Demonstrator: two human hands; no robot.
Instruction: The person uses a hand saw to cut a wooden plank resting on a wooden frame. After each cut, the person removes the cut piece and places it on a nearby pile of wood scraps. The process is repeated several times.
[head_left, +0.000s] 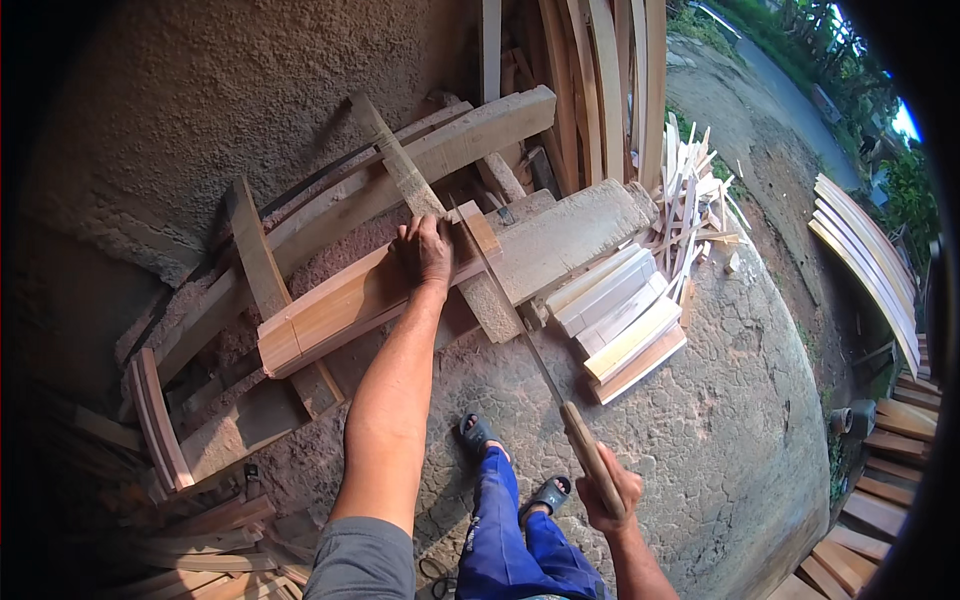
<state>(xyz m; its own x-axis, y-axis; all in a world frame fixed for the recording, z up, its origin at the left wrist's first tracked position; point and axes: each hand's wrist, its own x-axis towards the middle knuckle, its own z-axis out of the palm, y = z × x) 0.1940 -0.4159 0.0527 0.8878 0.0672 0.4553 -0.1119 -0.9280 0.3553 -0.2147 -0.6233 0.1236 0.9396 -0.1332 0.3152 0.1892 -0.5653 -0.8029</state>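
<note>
My left hand [428, 250] bears down on a stack of pale reddish boards [350, 305], its fingers bent over the top near the right end. The stack lies slantwise across two rough crosspieces, and a dark line crosses its left end. Gripped in my right hand [612, 492] is the long straight wooden handle [590, 455] of a handsaw. Its narrow blade [543, 370] runs up and left to the boards' right end, just right of my left hand. There the blade meets the wood beside an end piece [480, 230]; how deep it sits I cannot tell.
A thick timber [570, 240] carries sawdust right of the boards. Several cut blocks [625, 320] lie stacked on the cracked concrete beside a heap of thin offcuts [690, 190]. Long planks [600, 90] lean at the back, near a rough wall [220, 100]. Curved slats [870, 260] stand far right.
</note>
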